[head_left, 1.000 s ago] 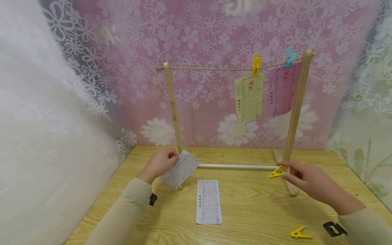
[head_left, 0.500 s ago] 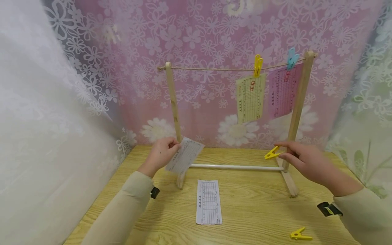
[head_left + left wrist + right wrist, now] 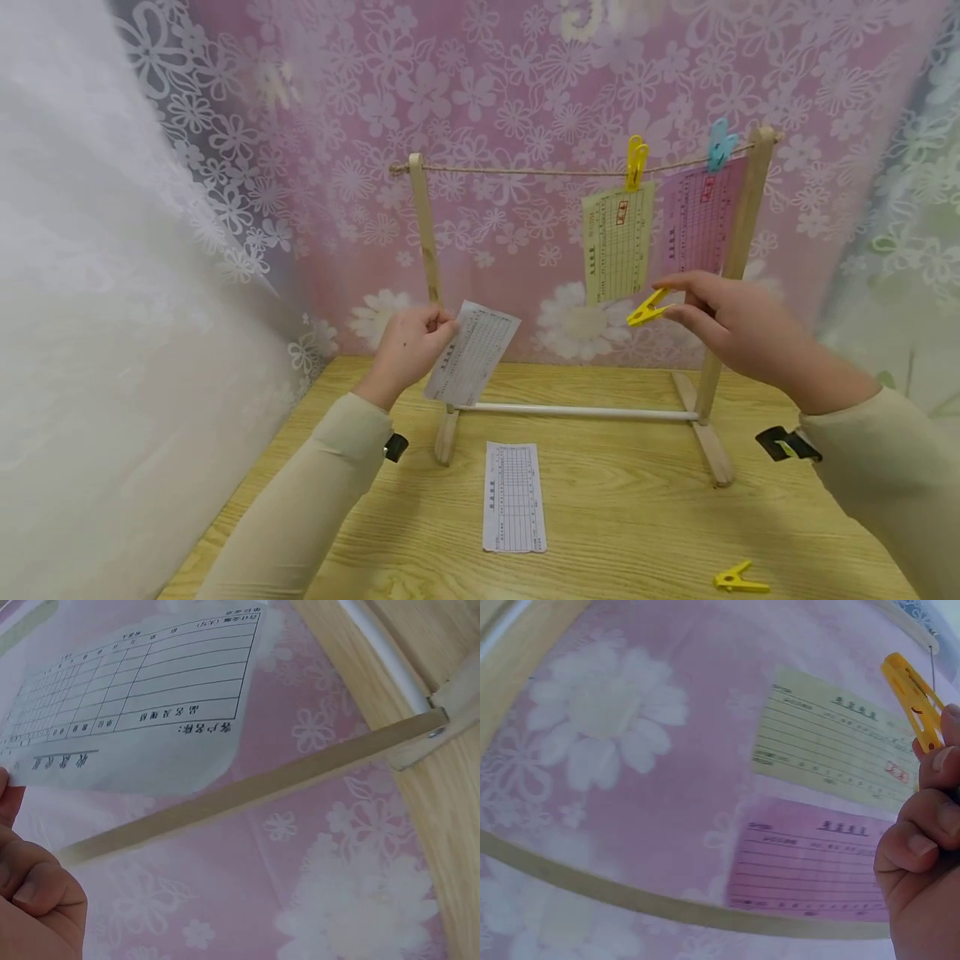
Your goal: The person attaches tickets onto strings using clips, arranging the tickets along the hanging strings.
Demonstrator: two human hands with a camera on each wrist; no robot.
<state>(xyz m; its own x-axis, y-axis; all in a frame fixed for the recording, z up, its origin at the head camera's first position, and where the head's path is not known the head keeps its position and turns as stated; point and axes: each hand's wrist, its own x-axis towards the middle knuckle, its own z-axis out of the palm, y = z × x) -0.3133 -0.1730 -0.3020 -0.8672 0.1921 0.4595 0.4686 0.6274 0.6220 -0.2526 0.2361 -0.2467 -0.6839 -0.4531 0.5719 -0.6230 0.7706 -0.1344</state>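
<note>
My left hand [image 3: 411, 346] pinches a white printed receipt slip [image 3: 476, 354] by its edge, held up tilted in front of the left post. In the left wrist view the slip [image 3: 142, 705] spreads out with its ruled grid showing. My right hand [image 3: 742, 333] grips a yellow clothespin [image 3: 647, 310] by its handle ends, below the hanging slips. The same clothespin [image 3: 913, 697] points up in the right wrist view. On the twine [image 3: 517, 172] hang a yellow slip [image 3: 618, 242] under another yellow clothespin [image 3: 636, 162] and a pink slip [image 3: 701, 221] under a blue clothespin [image 3: 722, 146].
A second white slip [image 3: 515, 500] lies on the wooden table [image 3: 600, 525]. One more yellow clothespin [image 3: 740, 577] lies near the front right. The rack has a left post [image 3: 426, 225], a right post [image 3: 750, 208] and a white crossbar [image 3: 577, 411]. Behind it hangs a flowered curtain [image 3: 510, 83].
Both hands have risen from near the table, the left with the white slip, the right with the yellow clothespin. The right hand has also shifted slightly left.
</note>
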